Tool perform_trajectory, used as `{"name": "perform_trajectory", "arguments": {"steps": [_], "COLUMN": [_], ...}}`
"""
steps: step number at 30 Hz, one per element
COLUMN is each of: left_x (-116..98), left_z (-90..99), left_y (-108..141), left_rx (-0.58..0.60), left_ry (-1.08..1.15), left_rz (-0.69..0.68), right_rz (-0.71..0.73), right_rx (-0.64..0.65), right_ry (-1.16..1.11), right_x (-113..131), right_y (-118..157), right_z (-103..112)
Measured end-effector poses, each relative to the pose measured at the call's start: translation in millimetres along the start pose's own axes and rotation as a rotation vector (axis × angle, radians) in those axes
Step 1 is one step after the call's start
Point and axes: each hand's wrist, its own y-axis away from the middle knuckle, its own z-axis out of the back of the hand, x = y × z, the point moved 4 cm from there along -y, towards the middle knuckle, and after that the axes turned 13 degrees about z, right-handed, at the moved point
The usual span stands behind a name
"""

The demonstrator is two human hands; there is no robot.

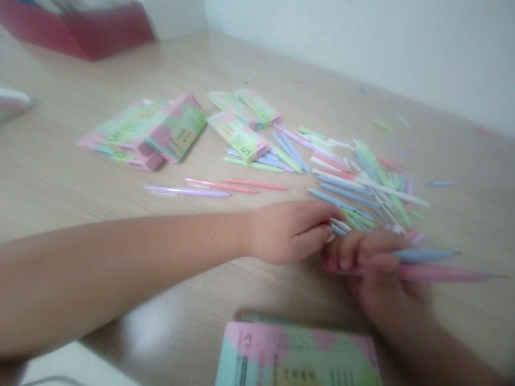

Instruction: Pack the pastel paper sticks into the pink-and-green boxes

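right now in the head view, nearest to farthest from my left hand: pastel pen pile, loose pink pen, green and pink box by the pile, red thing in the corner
From the left hand:
1. Pastel pen pile, to its right at the fingertips
2. Loose pink pen, just ahead
3. Green and pink box, farther ahead
4. Red thing, far back left corner

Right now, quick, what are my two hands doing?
Left hand: closed, fingers curled; can't tell if it's holding anything.
Right hand: closed, holding a blue pen and a pink pen.
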Motion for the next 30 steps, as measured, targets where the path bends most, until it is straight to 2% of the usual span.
{"name": "perform_trajectory", "arguments": {"steps": [2, 5, 9, 14, 22, 26, 30], "left_x": [0.5, 1.5, 1.8, 7.4, 8.1, 5.1, 4.6], "left_z": [0.2, -2.3, -8.9, -17.0, -16.3, -16.7, -15.7], "left_y": [-0.1, 1.4, 4.8, 1.7, 3.0, 4.9, 5.1], "left_rx": [0.018, 0.057, 0.034, 0.069, 0.092, 0.066, 0.051], "left_ry": [0.009, 0.040, 0.017, -0.125, -0.193, -0.290, -0.293], "left_rz": [0.001, -0.067, -0.260, -0.249, -0.258, -0.227, -0.209], "right_rz": [-0.041, -0.193, -0.422, -0.580, -0.654, -0.669, -0.699], "right_rx": [-0.051, -0.211, -0.412, -0.546, -0.607, -0.587, -0.608], "right_ry": [-0.169, -0.342, -0.392, -0.469, -0.557, -0.573, -0.570], "right_x": [-2.4, -8.7, -20.7, -29.3, -25.3, -25.7, -26.2], "right_y": [-0.2, -3.0, -3.3, 2.6, 3.8, 3.6, 1.4], "right_z": [-1.3, -1.1, 1.2, -0.7, -5.4, -7.1, -9.3]}}
